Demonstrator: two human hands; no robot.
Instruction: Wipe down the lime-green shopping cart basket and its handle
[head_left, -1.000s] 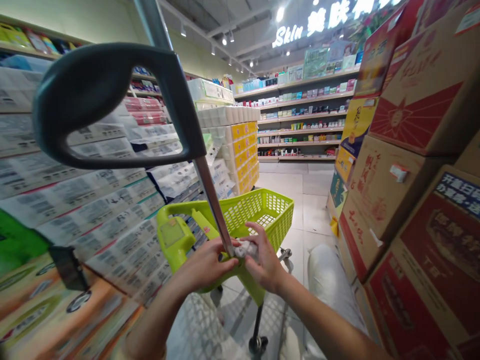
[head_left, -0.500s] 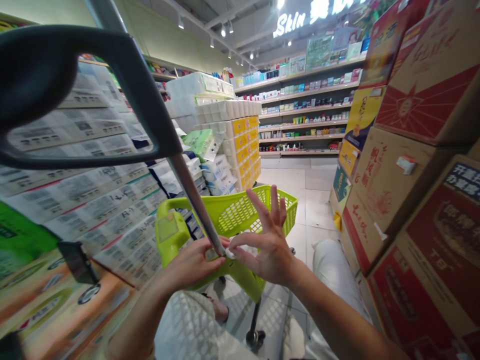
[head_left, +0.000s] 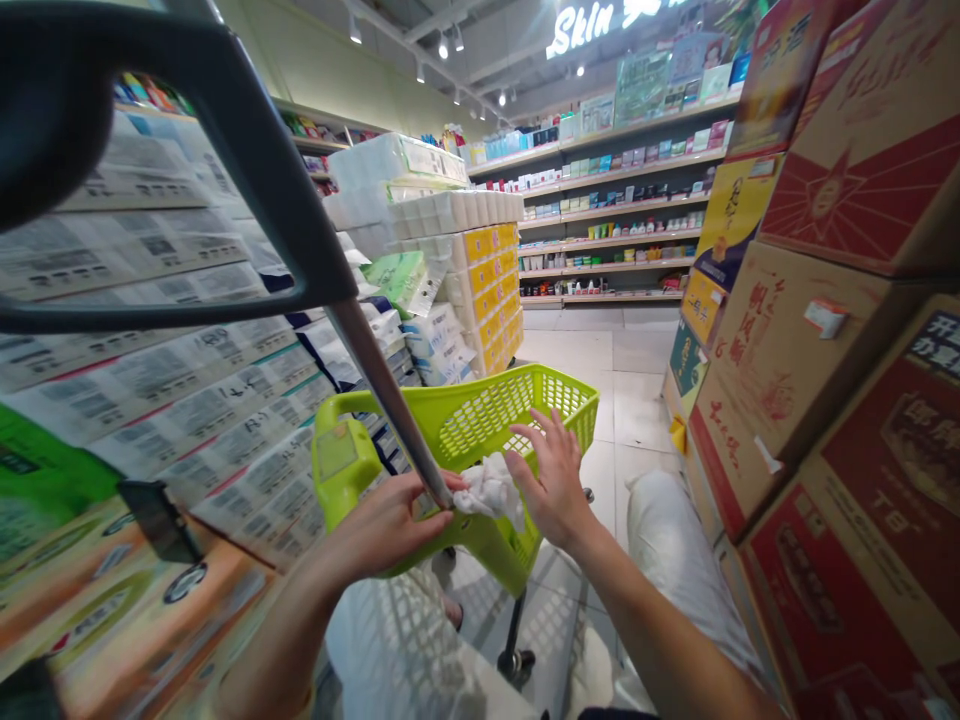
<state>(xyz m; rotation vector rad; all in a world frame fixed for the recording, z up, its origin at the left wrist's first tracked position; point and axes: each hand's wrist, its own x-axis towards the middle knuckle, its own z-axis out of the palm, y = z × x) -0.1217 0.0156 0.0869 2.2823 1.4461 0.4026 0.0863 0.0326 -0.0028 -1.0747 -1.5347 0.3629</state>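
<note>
A metal pole (head_left: 386, 390) with a dark grey loop handle (head_left: 259, 165) slants down to the rim of a lime-green shopping basket (head_left: 337, 480) on wheels. My left hand (head_left: 401, 515) is closed around the pole's lower end, thumb and fingers on either side. Against the pole, just beyond those fingertips, sits a crumpled white wad (head_left: 491, 490) that looks like tissue or thin cloth. To the right of the wad is my right hand (head_left: 555, 475), its fingers apart and curved over the basket. The thumb is close to the wad; I cannot tell if they touch.
Stacked paper packs (head_left: 135, 250) line the left, with a dark phone-like device (head_left: 161, 522) in front. Cartons (head_left: 780, 350) tower on the right, beside my white-clothed leg (head_left: 675, 560). The tiled aisle (head_left: 574, 345) leads to shelves (head_left: 600, 210) of small products.
My right hand has opened from a pinch at the pole and drawn slightly right. The white wad, mostly hidden before, now shows fully. My left hand stays on the pole.
</note>
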